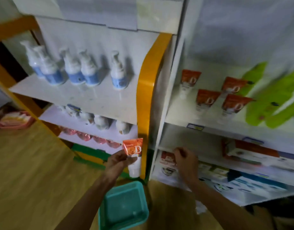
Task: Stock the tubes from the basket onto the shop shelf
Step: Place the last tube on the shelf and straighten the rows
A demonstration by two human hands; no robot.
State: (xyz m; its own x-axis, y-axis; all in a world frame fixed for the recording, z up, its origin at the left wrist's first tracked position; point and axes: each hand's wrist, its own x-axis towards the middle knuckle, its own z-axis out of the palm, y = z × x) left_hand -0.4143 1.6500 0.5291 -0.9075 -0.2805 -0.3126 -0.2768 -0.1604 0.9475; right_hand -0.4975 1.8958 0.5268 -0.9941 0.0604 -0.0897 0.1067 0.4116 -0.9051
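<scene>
My left hand (117,161) grips an orange-and-white tube (133,156) upright, cap down, in front of the yellow shelf post. My right hand (186,161) hangs to its right with the fingers curled and nothing in them, near the lower shelf edge. A teal basket (124,207) sits on the floor below my hands, and I see nothing inside it. Several matching orange tubes (207,99) stand on the white shelf (181,119) at the upper right.
Green tubes (272,103) stand right of the orange ones. White-and-blue pump bottles (86,70) fill the left yellow-framed rack, with more bottles and pink packs below. Boxed goods (249,151) lie on the lower right shelves. A pink basket (15,120) sits far left on the wooden floor.
</scene>
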